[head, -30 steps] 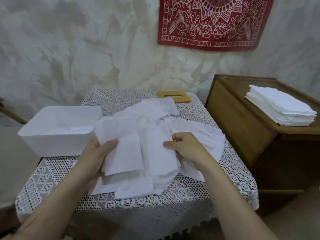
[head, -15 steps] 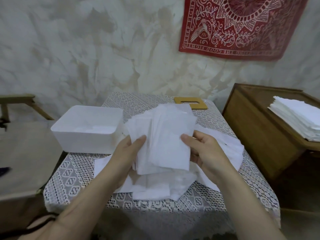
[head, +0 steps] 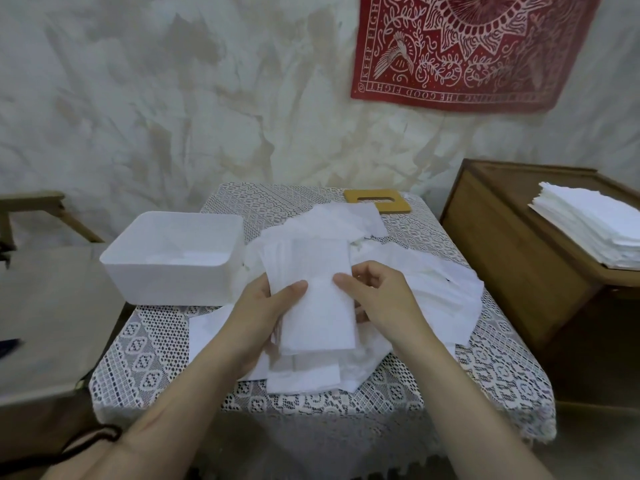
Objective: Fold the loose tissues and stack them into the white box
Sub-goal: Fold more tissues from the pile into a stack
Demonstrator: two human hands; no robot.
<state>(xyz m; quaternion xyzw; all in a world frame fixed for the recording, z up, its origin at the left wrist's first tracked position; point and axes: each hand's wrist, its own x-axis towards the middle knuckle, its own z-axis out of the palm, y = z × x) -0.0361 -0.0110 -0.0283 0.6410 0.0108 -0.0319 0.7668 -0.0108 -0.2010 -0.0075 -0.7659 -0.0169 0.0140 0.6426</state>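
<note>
Head | left hand (head: 266, 306), right hand (head: 377, 296) pinch folded tissues (head: 317, 299) between them | white box (head: 173, 258) left

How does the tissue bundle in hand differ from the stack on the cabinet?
Support: the tissue bundle is gripped by the left hand and right hand; the stack lies on the wooden cabinet. Shape: the bundle is a narrow, thin strip; the stack is wider and far thicker. Edges: the bundle fans out on its left; the stack is squared. Both: white tissue.
</note>
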